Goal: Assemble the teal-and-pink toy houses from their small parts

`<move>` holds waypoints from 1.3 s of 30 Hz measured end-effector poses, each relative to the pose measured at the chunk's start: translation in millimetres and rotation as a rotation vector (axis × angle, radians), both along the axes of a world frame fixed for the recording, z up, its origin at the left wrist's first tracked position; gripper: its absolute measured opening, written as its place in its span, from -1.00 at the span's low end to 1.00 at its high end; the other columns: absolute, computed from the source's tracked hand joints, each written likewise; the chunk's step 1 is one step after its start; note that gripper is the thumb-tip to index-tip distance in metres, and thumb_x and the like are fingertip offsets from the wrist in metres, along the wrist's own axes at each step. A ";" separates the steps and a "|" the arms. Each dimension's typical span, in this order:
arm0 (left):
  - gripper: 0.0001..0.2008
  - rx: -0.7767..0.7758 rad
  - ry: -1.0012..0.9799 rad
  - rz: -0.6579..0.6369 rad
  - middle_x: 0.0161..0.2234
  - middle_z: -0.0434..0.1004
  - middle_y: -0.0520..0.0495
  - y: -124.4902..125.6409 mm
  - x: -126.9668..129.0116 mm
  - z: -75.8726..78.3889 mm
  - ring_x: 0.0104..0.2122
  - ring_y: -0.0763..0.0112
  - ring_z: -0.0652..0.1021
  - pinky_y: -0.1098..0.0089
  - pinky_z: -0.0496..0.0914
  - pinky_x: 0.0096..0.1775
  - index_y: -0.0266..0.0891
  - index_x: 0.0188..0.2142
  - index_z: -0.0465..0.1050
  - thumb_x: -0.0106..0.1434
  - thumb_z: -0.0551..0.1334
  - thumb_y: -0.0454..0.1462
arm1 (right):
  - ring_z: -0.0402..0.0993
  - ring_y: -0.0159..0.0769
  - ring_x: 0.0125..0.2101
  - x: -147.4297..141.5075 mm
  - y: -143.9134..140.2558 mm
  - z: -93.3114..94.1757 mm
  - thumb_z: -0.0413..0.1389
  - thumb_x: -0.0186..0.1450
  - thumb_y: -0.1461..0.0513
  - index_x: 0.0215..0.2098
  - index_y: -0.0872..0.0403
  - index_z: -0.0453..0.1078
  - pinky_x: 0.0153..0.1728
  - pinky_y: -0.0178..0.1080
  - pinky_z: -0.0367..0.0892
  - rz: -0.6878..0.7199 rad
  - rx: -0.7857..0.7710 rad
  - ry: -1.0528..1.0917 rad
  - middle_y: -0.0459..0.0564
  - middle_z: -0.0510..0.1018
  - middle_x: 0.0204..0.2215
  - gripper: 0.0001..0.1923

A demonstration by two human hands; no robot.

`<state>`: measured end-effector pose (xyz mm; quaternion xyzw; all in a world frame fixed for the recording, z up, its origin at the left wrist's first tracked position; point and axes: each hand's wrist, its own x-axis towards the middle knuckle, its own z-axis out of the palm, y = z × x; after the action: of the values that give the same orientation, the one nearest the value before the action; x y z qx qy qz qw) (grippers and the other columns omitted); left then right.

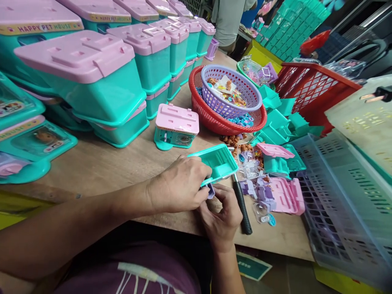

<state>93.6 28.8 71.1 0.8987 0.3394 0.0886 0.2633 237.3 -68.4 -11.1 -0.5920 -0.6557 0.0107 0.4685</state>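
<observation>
while held, teal tray [218, 161] empty

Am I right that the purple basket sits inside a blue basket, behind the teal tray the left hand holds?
Not quite. In the head view the purple basket sits inside a red basket, not a blue one. The rest holds: it is behind the teal tray that the left hand holds.

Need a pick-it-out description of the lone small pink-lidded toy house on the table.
Start at the round red plastic basket on the wooden table. Just left of its rim stands the small teal toy house with a pink lid, alone on bare wood. Unlike the stacked teal-and-pink boxes behind it, it is far smaller and unstacked.
</observation>
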 end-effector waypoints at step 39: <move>-0.68 0.213 0.083 -0.475 -0.23 0.52 -0.09 21.4 -16.7 -3.0 -0.16 0.19 0.48 0.23 0.29 -0.07 -0.22 -0.24 0.40 0.19 0.30 -0.03 | 0.37 -0.17 -0.21 29.5 -1.1 21.5 0.29 0.19 0.00 -0.12 0.02 0.31 -0.15 -0.09 0.30 -0.031 0.059 -0.413 0.05 0.49 -0.24 -0.57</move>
<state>77.0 50.2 68.0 0.9787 0.1179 0.0227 0.1666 266.9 -69.5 10.5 -0.5776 -0.7286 -0.1372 0.3416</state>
